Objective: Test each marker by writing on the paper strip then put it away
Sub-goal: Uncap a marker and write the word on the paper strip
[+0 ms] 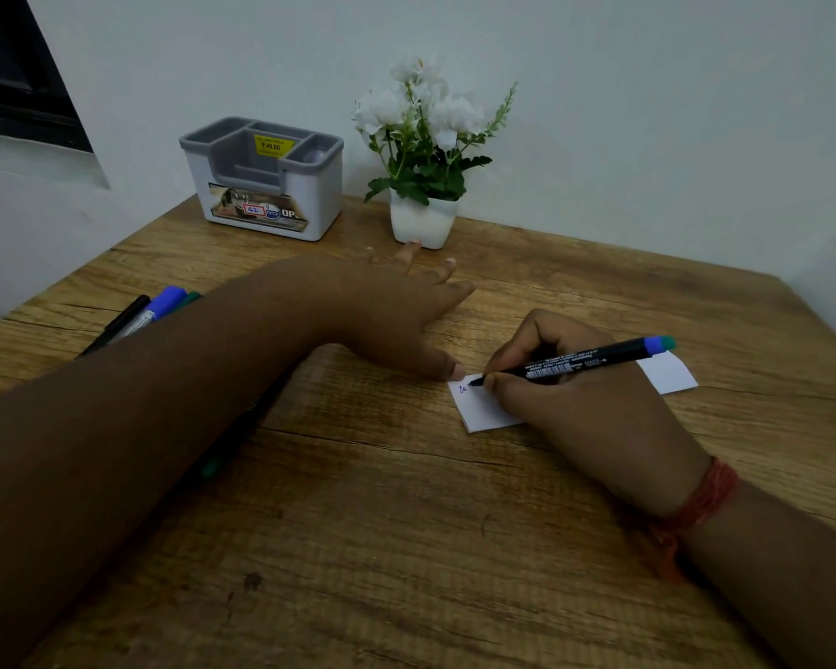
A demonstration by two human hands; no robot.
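A white paper strip (669, 374) lies on the wooden table (406, 523) at the right. My right hand (585, 403) grips a black marker (580, 363) with a blue end, its tip touching the strip's left part beside some blue writing. My left hand (392, 306) lies flat on the table, fingers spread, its thumb pressing the strip's left corner. Several more markers (150, 313), with black, blue and green caps, lie at the left, partly hidden behind my left forearm. A green tip shows below the forearm.
A white and grey desk organizer (266, 181) with several compartments stands at the back left by the wall. A small white pot of white flowers (423, 219) stands beside it, just past my left fingertips. A dark window frame is at the upper left.
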